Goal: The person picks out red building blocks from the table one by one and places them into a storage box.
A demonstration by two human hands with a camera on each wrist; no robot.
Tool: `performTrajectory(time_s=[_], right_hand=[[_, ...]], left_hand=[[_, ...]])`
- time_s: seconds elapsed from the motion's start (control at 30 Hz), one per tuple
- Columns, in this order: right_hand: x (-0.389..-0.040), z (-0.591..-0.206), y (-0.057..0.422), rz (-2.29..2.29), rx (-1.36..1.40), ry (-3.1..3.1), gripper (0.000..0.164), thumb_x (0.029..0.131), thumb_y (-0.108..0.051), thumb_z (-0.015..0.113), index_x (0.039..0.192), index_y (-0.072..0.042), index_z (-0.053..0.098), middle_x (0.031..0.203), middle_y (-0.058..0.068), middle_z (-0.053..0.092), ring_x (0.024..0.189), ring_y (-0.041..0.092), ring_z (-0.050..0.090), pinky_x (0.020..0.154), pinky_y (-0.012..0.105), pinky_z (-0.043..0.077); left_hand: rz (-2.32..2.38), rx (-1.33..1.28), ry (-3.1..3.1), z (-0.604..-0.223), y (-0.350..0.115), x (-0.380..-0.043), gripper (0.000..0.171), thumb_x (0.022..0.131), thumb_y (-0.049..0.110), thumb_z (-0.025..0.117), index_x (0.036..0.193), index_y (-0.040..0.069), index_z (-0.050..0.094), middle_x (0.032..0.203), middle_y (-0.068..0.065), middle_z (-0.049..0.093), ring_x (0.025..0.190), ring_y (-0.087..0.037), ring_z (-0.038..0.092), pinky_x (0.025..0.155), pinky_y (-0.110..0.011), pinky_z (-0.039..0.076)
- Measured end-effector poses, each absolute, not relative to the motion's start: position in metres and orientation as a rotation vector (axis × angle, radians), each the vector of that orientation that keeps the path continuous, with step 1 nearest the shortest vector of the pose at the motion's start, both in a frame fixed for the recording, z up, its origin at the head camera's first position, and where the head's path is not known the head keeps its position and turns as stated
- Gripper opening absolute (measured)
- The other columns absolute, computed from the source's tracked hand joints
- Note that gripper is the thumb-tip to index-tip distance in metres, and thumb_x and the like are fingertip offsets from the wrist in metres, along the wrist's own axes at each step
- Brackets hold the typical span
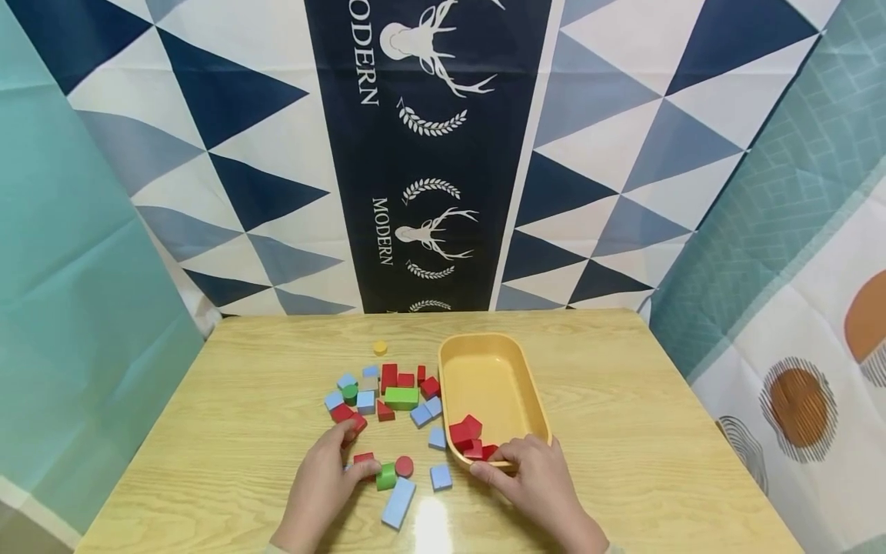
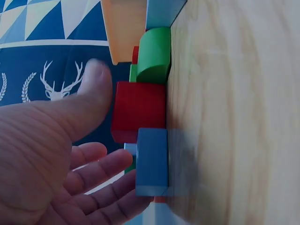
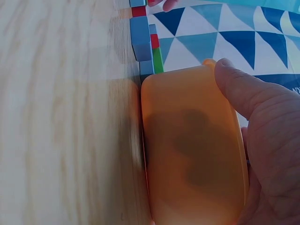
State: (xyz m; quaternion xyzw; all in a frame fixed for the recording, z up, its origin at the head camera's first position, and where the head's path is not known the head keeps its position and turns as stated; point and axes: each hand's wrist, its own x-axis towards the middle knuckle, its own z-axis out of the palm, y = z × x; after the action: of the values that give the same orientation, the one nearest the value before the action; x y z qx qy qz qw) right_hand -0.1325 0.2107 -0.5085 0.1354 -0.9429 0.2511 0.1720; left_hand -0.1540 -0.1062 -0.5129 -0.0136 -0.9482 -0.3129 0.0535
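Note:
My left hand (image 1: 320,478) hovers low over the table with thumb and fingers spread apart. In the left wrist view a red block (image 2: 140,110) and a blue block (image 2: 152,161) stand just past the fingers, nothing being gripped. A green curved block (image 1: 386,476) lies by the left thumb, near a red round block (image 1: 404,466) and a long blue block (image 1: 398,503). My right hand (image 1: 536,481) holds the near rim of a yellow plastic tray (image 1: 491,377), thumb outside and fingers over the edge. Several red blocks (image 1: 464,433) lie inside the tray's near end.
Left of the tray sits a loose group of wooden blocks, including a green bar (image 1: 401,398), a blue cube (image 1: 366,402) and a red triangle (image 1: 384,411). A small yellow round block (image 1: 380,348) lies farther back. Patterned cloth hangs behind the wooden table (image 1: 609,431).

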Motion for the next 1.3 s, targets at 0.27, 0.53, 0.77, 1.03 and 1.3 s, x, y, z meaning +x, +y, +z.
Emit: performTrajectory(time_s=[0.27,0.53,0.77,1.03,1.3], right_hand=[[-0.133,-0.51,0.211,0.708,0.402,-2.667,0.034,0.076,-0.067,0.071,0.069,-0.034,0.071,0.071,-0.024,0.059,0.074,0.001,0.05,0.091,0.062,0.035],[-0.133,-0.509,0.211,0.704,0.399,-2.667,0.033,0.076,-0.066,0.072,0.068,-0.034,0.07,0.071,-0.023,0.06,0.075,0.002,0.051,0.092,0.067,0.033],[-0.133,-0.508,0.21,0.703,0.396,-2.668,0.035,0.076,-0.067,0.071,0.068,-0.033,0.071,0.071,-0.023,0.061,0.075,0.002,0.051,0.091,0.067,0.034],[-0.134,-0.508,0.211,0.701,0.386,-2.666,0.035,0.076,-0.067,0.071,0.068,-0.033,0.071,0.071,-0.023,0.061,0.075,0.002,0.051,0.092,0.07,0.032],[-0.133,-0.511,0.212,0.674,0.408,-2.635,0.036,0.075,-0.068,0.071,0.068,-0.032,0.071,0.069,-0.023,0.06,0.073,0.001,0.05,0.088,0.067,0.037]], left_hand=[[-1.014,-0.091,-2.922,-0.512,-0.108,-0.154,0.086,0.062,0.033,0.093,0.135,0.006,0.055,0.105,-0.002,0.066,0.094,-0.018,0.058,0.086,-0.045,0.054],[-0.903,-0.197,-2.904,-0.513,-0.109,-0.152,0.051,0.072,0.024,0.088,0.117,0.008,0.069,0.105,-0.004,0.069,0.097,-0.021,0.061,0.086,-0.045,0.054],[-0.869,-0.201,-2.878,-0.51,-0.107,-0.151,0.041,0.077,0.024,0.086,0.111,0.008,0.072,0.102,-0.005,0.069,0.089,-0.016,0.06,0.081,-0.042,0.056],[-0.944,-0.234,-2.753,-0.491,-0.083,-0.146,0.042,0.08,0.024,0.084,0.118,0.012,0.069,0.097,0.003,0.063,0.076,-0.008,0.052,0.066,-0.028,0.056],[-1.102,-0.742,-2.435,-0.475,-0.033,-0.148,0.038,0.085,0.016,0.079,0.121,0.014,0.066,0.117,0.004,0.063,0.104,-0.006,0.056,0.084,-0.031,0.057]])
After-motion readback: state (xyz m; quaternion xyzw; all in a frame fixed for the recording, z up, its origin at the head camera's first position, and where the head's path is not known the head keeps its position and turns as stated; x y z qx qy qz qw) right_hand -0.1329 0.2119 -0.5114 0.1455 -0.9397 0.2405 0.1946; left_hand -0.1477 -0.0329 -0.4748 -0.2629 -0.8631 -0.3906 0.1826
